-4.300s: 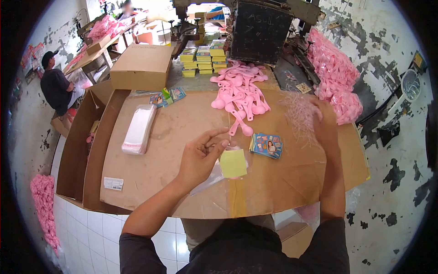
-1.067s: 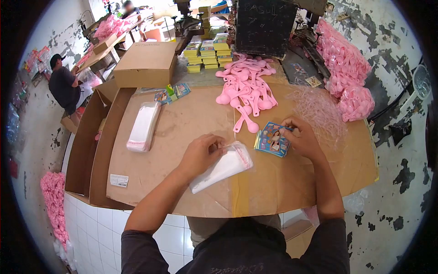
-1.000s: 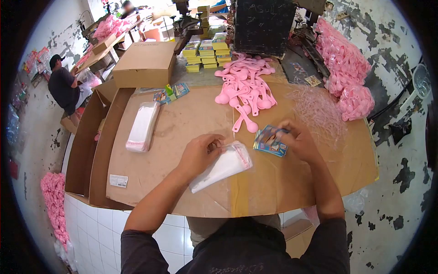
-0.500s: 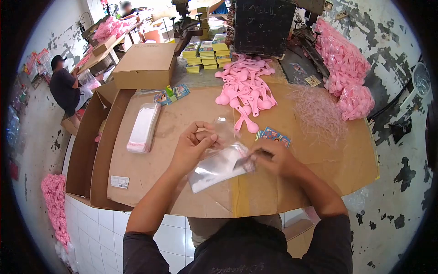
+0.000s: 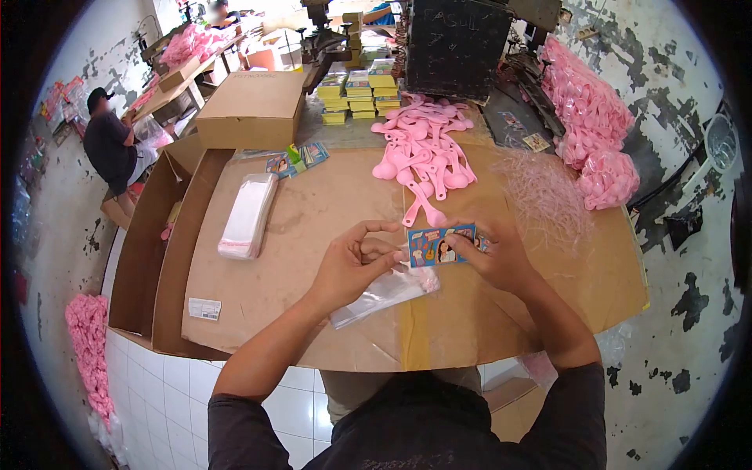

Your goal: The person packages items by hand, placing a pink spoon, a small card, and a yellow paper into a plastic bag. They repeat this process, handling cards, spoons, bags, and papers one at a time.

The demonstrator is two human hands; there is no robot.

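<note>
Right hand point(image 5: 501, 254) now pinches a printed card point(image 5: 439, 245), left hand point(image 5: 352, 265) the clear bag point(image 5: 382, 293).

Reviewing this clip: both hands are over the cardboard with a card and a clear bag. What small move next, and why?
Probably slide the card into the clear bag. The right hand holds the card right at the bag's upper end, which the left hand pinches; whether that end is open is unclear.
</note>
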